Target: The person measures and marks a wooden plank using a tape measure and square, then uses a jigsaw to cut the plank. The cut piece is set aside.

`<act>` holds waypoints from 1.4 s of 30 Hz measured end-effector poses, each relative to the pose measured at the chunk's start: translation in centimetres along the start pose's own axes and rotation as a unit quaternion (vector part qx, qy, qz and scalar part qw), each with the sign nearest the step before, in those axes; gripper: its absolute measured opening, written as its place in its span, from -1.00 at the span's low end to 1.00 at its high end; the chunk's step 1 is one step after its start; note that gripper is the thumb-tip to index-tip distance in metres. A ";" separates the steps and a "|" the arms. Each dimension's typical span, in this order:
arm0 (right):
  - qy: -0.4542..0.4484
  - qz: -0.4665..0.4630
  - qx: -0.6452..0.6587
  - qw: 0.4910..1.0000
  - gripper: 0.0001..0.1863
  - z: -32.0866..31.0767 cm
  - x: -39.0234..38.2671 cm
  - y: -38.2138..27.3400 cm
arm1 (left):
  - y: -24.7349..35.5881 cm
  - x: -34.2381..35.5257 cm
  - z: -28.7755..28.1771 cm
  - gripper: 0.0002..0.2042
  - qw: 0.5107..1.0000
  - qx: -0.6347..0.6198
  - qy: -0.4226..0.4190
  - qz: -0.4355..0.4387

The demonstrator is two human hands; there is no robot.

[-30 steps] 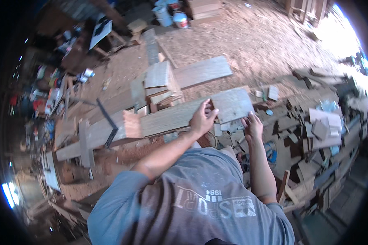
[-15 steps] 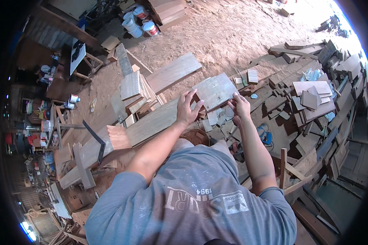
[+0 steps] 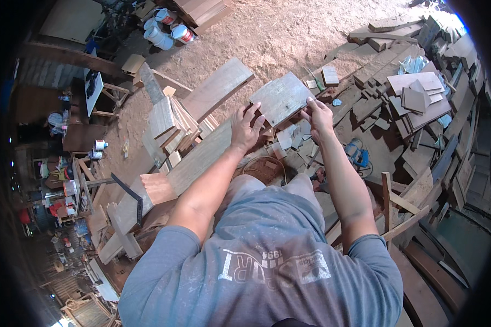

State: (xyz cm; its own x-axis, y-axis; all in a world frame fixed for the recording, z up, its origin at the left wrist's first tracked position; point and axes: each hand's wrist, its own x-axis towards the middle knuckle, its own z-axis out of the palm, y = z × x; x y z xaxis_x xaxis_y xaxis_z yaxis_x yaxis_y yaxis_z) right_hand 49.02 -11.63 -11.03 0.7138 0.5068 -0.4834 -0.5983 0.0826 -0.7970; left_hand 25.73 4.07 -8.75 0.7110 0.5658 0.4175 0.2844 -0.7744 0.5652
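Note:
A short, flat wooden board [image 3: 282,98] with a worn, greyish face is held out in front of me. My left hand [image 3: 247,128] is at its left near corner, with index finger and thumb against the edge and the other fingers bent loosely. At the right near corner, my right hand [image 3: 318,117] pinches the board between thumb and fingers. The fingertips under the board are hidden. Below and left of it runs a long plank [image 3: 202,155], with a pale reddish wood piece [image 3: 157,188] lying across it. A black metal square [image 3: 130,193] rests farther left.
Stacked boards [image 3: 166,120] lean left of the plank, near another wide board [image 3: 218,87]. A blue power tool [image 3: 358,154] lies right of my right forearm. Wood offcuts [image 3: 417,95] pile up along the right. White buckets [image 3: 183,34] stand at the far left on the dusty ground.
The whole view has shifted, so the surroundings ahead appear higher and slightly left. Both hands stay at the same board corners, and the grip looks much the same.

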 end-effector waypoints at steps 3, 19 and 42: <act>-0.006 0.002 0.001 1.000 -0.59 0.0 -0.2 -0.4 | -0.2 0.0 -0.1 -0.46 1.000 -0.001 -0.020 0.000; 0.022 0.009 0.012 1.000 -0.46 0.5 -0.7 -0.5 | 0.4 0.6 -0.4 0.23 0.993 0.049 -0.107 0.018; 0.045 -0.001 0.043 0.998 -0.30 0.8 -1.0 0.2 | -0.1 1.1 1.3 0.10 0.981 0.113 -0.156 -0.016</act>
State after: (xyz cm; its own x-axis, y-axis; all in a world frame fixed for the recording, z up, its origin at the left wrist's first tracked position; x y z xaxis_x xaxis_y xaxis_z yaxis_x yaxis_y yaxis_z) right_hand 47.84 -11.41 -10.42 0.7429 0.4279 -0.5148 -0.6224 0.1584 -0.7665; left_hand 27.31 4.44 -9.26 0.8519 0.5033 0.1449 0.4192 -0.8211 0.3874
